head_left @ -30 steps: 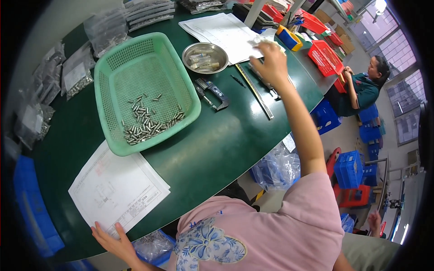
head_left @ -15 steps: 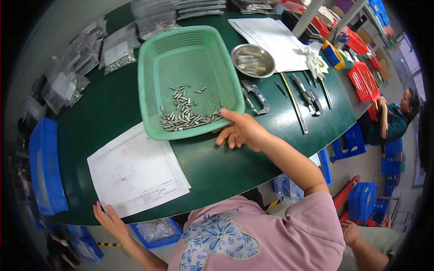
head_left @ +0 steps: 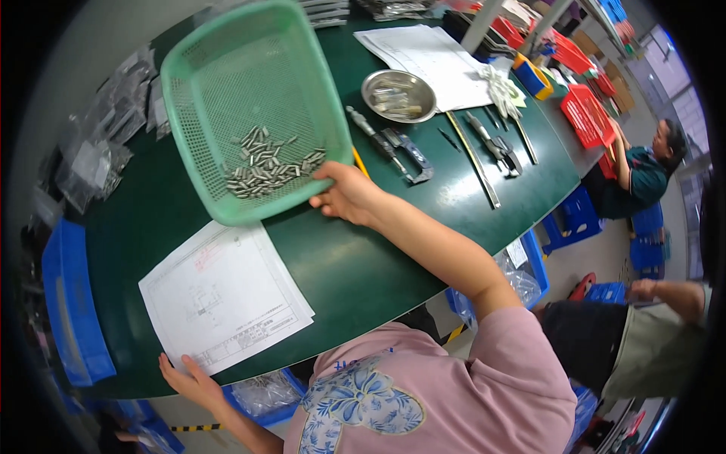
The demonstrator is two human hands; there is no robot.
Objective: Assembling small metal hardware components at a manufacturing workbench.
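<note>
My right hand [head_left: 348, 195] grips the near right corner of a green plastic mesh basket [head_left: 330, 102], thumb over the rim and fingers beneath. Inside, many small silvery metal pins [head_left: 265, 172] lie heaped toward the near end. The basket looks tilted, but whether it is fully off the table I cannot tell. At the table's near edge, my left hand [head_left: 195, 384] rests by the bottom corner of a printed drawing sheet [head_left: 219, 295], fingers spread and holding nothing. The basket's near edge overhangs the sheet's far end.
Right of the basket lie a micrometer [head_left: 389, 147], a metal bowl [head_left: 398, 96] of clear tubes, a steel rule [head_left: 475, 160] and another measuring tool [head_left: 495, 144]. Plastic bags of parts [head_left: 102, 155] line the left; a blue bin [head_left: 72, 303] stands nearer. Two other people are at the right.
My right hand has moved the basket left and away from me, uncovering more of the micrometer and a yellow strip. My left hand stays by the sheet. The person at lower right has shifted.
</note>
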